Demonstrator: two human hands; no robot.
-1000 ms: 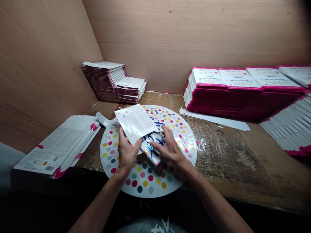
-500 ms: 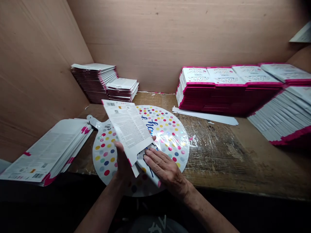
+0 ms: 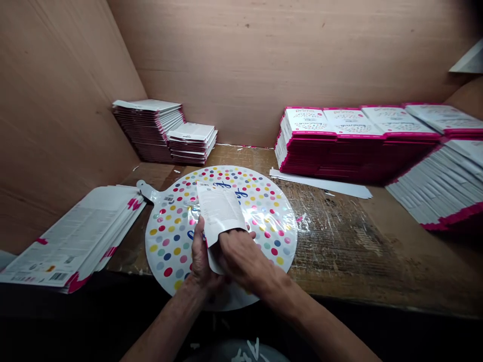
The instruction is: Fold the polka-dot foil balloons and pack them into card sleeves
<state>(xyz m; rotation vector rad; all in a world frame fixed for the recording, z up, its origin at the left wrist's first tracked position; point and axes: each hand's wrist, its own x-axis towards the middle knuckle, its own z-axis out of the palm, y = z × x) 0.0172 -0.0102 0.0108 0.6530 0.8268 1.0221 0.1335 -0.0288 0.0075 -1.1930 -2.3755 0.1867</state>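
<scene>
My left hand (image 3: 201, 256) is closed around a white printed paper sleeve (image 3: 221, 208), its thumb along the left edge. The sleeve is tilted, its open end toward me. My right hand (image 3: 245, 259) is curled at that opening, with fingertips inside and out of sight. The folded, dotted foil piece is hidden from view. Below both hands lies a flat, round foil balloon (image 3: 269, 216) with coloured dots, blue lettering and a tail at upper left. Part of the lettering is covered by the sleeve.
Flat printed sleeves (image 3: 71, 231) lie at the left edge. Stacked sleeves (image 3: 147, 130) stand in the back left corner, beside a shorter stack (image 3: 192, 141). Pink-and-white packs (image 3: 339, 146) line the back right. White strips (image 3: 320, 183) lie before them on the taped cardboard surface (image 3: 339, 241).
The folded foil piece, earlier showing at the sleeve's mouth, has gone out of sight. My right hand has moved from pressing flat on it to curling its fingers into the opening.
</scene>
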